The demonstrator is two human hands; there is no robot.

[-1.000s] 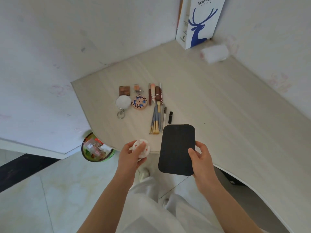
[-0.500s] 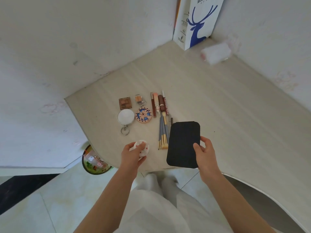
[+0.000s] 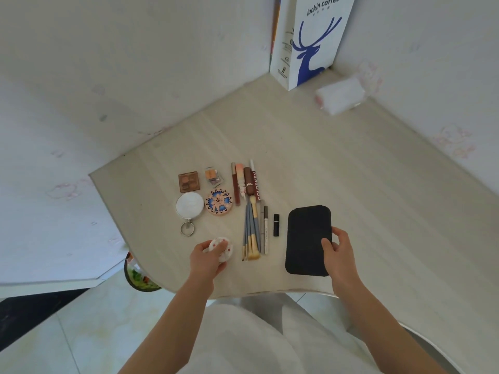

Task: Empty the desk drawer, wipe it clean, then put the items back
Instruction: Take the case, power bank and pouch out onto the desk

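My left hand (image 3: 206,259) grips a small round white case with red dots (image 3: 223,247), low over the desk (image 3: 351,163) near its front edge. My right hand (image 3: 339,252) holds the lower right side of a flat black case (image 3: 306,236) that lies on the desk. Between them lie a bundle of makeup brushes (image 3: 251,233), a thin pen (image 3: 266,229) and a small black tube (image 3: 276,225). Further back are lip products (image 3: 244,183), two eyeshadow palettes (image 3: 189,181), a round mirror with a ring (image 3: 189,206) and a patterned round compact (image 3: 218,201). No drawer is visible.
A white coffee bag with a blue deer (image 3: 310,41) stands in the far corner, with a white tissue pack (image 3: 340,95) beside it. Walls close in the desk at left and right. A green bin (image 3: 137,278) sits on the floor under the desk's left front edge.
Both hands moved forward from the desk's front edge onto the desk. The black case went from lifted to lying right of the brushes, and the white case came in over the desk.
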